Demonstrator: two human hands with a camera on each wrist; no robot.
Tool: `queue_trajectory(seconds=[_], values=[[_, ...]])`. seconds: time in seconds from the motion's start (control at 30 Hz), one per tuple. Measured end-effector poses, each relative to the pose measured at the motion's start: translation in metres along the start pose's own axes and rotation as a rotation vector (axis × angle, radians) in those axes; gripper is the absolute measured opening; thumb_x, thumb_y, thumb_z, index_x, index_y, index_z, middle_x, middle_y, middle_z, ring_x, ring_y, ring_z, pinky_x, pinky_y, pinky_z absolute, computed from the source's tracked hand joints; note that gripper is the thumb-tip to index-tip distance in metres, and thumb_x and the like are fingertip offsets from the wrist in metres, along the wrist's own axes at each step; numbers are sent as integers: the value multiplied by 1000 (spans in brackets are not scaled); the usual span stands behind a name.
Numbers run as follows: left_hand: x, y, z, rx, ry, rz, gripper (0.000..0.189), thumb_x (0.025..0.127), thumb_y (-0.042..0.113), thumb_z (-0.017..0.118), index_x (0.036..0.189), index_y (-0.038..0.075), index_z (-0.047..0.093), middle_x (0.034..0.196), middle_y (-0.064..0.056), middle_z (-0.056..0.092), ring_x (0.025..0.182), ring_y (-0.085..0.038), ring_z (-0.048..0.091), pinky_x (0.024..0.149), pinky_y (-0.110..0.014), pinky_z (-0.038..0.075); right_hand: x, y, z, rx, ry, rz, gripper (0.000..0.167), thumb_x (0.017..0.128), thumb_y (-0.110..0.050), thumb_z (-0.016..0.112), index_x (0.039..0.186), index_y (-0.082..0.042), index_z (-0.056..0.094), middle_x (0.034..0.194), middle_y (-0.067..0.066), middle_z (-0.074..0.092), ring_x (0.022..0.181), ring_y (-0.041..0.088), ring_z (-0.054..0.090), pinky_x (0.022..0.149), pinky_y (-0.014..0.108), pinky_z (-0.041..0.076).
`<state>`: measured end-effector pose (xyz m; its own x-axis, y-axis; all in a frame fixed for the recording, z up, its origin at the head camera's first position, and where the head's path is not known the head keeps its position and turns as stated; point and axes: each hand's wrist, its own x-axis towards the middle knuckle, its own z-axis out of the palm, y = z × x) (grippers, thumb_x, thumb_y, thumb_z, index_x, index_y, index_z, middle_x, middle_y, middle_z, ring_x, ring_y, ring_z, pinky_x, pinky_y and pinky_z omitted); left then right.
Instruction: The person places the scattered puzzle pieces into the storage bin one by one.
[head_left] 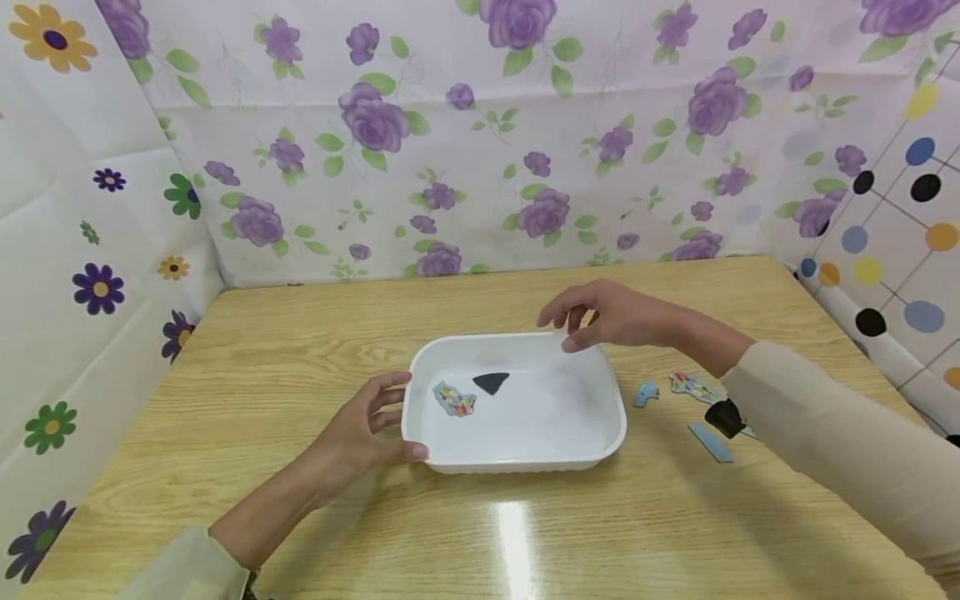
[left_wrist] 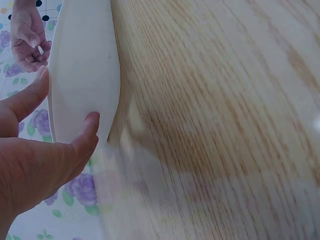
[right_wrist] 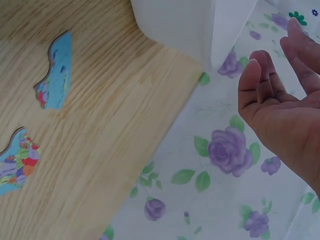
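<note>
A shallow white plastic tray (head_left: 517,457) stands on the wooden table. My left hand (head_left: 367,429) holds it at the left end, thumb at the near corner and fingers along the outer wall; the left wrist view shows the thumb against that wall. Inside lie a colourful puzzle piece (head_left: 455,400) and a dark, roughly triangular piece (head_left: 491,382). Over the far right corner of the tray hovers my right hand (head_left: 600,312), fingers loosely bent and thumb apart from them. In the right wrist view nothing shows between the fingers (right_wrist: 250,82).
Right of the tray, under and beside my right forearm, lie a small blue piece (head_left: 646,394), a multicoloured piece (head_left: 693,386), a black piece (head_left: 725,418) and a light blue strip (head_left: 711,442). A flowered sheet (head_left: 465,167) hangs behind the table (head_left: 300,333).
</note>
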<state>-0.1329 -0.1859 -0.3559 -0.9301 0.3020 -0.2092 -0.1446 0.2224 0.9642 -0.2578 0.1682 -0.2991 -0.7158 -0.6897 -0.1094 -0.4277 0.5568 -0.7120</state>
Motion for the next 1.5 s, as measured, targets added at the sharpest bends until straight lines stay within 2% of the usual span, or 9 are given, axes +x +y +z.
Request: queue_trajectory(seconds=[0.23,0.37,0.6,0.87,1.0,1.17,1.5], values=[[0,0,0,10,2,3,95,71,8,85,147,12,29,147,-14,38,132,-34,42,95,-39,50,-12,13,-7,6,9,-14,38,88,-12,71,125,-16,64,114,9,63,99,21,57,85,39,50],[0,0,1,16,7,2,95,70,8,85,146,11,29,147,-14,39,132,-34,42,95,-39,50,-21,19,-10,40,44,0,36,88,-12,71,123,-19,64,116,5,62,99,22,56,84,40,50],[0,0,1,16,4,0,95,71,8,85,147,12,28,147,-14,38,133,-34,42,95,-39,50,-36,32,-17,27,87,3,34,90,-17,68,124,-20,63,121,2,60,100,21,57,85,38,51],[-1,0,1,17,6,-7,95,71,9,85,147,12,28,147,-13,39,133,-34,41,96,-40,49,-59,49,-31,17,117,64,34,91,-17,67,124,-22,62,117,3,59,98,21,58,82,36,53],[-1,2,1,23,8,-8,95,71,8,85,147,12,28,147,-13,39,133,-34,41,96,-39,49,-71,60,-36,27,123,98,36,91,-22,67,126,-22,61,117,5,58,99,21,57,78,37,53],[-1,2,1,16,9,-5,95,70,8,85,147,11,28,147,-13,39,133,-34,41,95,-39,50,-85,71,-39,-15,132,147,36,91,-21,68,126,-23,61,117,6,58,97,20,57,75,38,51],[-1,1,0,16,-3,-12,96,71,10,85,148,12,27,149,-13,36,135,-34,39,96,-40,50,-112,88,-42,-56,153,206,36,90,-25,68,125,-20,61,114,9,58,93,16,57,73,31,51]])
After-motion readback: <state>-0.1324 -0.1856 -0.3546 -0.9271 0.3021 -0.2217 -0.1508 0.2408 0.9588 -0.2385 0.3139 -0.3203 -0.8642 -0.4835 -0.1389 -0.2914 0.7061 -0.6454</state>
